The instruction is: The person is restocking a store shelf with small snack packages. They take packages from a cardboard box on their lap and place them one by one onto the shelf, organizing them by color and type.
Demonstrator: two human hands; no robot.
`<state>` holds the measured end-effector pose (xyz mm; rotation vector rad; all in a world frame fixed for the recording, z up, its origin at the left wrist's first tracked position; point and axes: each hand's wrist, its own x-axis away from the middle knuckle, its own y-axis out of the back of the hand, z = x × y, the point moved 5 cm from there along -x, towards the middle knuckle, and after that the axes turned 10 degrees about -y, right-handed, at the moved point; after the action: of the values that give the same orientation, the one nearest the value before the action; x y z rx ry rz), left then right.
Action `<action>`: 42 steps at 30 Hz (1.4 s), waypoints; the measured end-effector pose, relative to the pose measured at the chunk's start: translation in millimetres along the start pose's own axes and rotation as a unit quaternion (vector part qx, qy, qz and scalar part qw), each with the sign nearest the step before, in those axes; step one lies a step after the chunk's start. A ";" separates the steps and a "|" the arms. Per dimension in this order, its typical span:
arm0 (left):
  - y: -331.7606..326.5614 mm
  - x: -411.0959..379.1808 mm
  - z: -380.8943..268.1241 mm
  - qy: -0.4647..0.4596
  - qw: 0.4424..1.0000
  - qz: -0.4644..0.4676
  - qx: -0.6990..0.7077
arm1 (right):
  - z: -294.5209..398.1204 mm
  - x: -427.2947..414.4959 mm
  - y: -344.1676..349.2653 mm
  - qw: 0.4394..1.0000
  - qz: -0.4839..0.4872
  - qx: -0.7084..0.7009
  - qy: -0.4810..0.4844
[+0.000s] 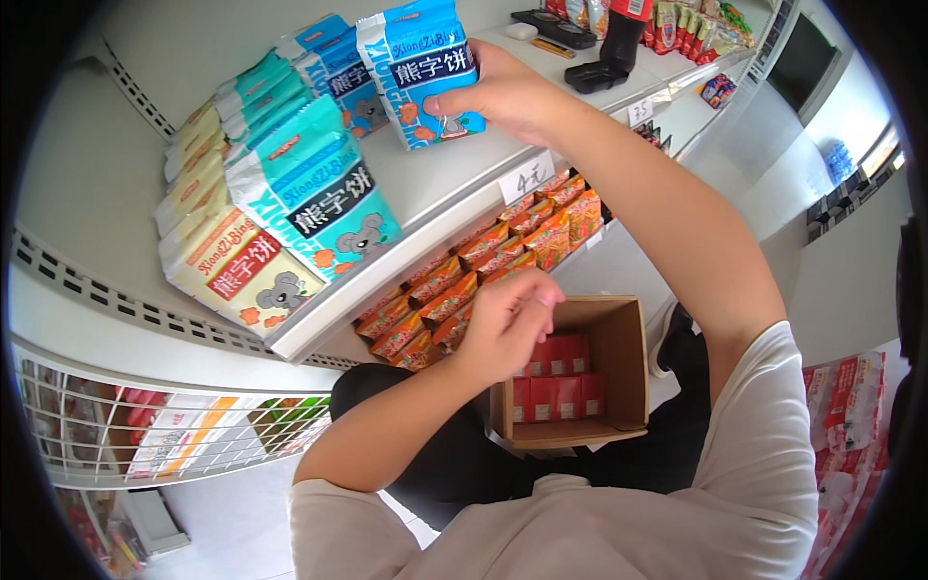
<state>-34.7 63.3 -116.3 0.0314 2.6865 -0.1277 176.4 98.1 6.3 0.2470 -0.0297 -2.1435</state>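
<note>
My right hand point(493, 94) grips the right side of a blue biscuit bag point(428, 80), its thumb across the front. The bag stands upright, slightly tilted, over the upper shelf point(428, 177); whether its base rests there I cannot tell. Behind and left of it are more blue bags point(348, 80), then a row of teal bags point(319, 188) and a row of cream bags point(239, 268). Lower down, my left hand point(511, 319) is loosely curled, with nothing seen in it. It hovers by the near-left rim of an open cardboard box point(627, 370) that holds several red packs point(554, 399).
Orange snack packets point(449, 297) fill the shelf below. Handwritten price tags point(527, 179) sit along the shelf edge. Farther right stand a dark bottle point(623, 36) on a black plastic tray point(598, 76) and red snack bags point(667, 29). A white wire basket point(174, 435) is at left.
</note>
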 end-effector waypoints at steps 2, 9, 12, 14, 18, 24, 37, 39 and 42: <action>-5.6 -1.7 -0.5 -0.016 1.000 0.013 -0.017 | -8.2 -15.6 -5.4 1.000 -0.008 0.017 -0.006; -12.3 2.8 -10.0 -0.056 0.992 0.040 -0.106 | -6.5 -19.3 -24.7 0.944 -0.038 0.328 0.012; -24.8 2.2 -5.3 -0.072 0.985 0.078 -0.138 | -17.7 -27.5 -29.5 0.945 -0.011 0.328 0.000; -33.1 -0.4 -4.0 -0.099 0.978 0.098 -0.155 | -27.5 -33.6 -32.0 0.950 0.010 0.311 -0.013; -40.1 -9.5 -3.9 -0.141 0.965 0.107 -0.193 | -27.5 -42.9 -41.5 0.958 0.078 0.277 -0.016; -46.8 -20.4 12.8 -0.134 0.948 0.135 -0.254 | -19.4 -36.9 -32.9 0.949 0.064 0.308 0.015; -68.4 -15.2 63.6 -0.041 0.873 0.318 -0.367 | 14.3 212.1 25.7 0.855 -0.089 0.460 0.220; -70.6 -9.3 70.8 -0.017 0.858 0.345 -0.380 | -6.0 252.2 40.4 0.887 -0.086 0.434 0.130; -76.7 4.1 93.4 0.022 0.825 0.406 -0.392 | -64.3 301.8 59.5 0.921 -0.072 0.382 -0.011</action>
<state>-1.0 -22.0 -195.1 0.8941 2.3127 1.2237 76.5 -180.5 -99.6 0.6896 -0.8965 -2.1856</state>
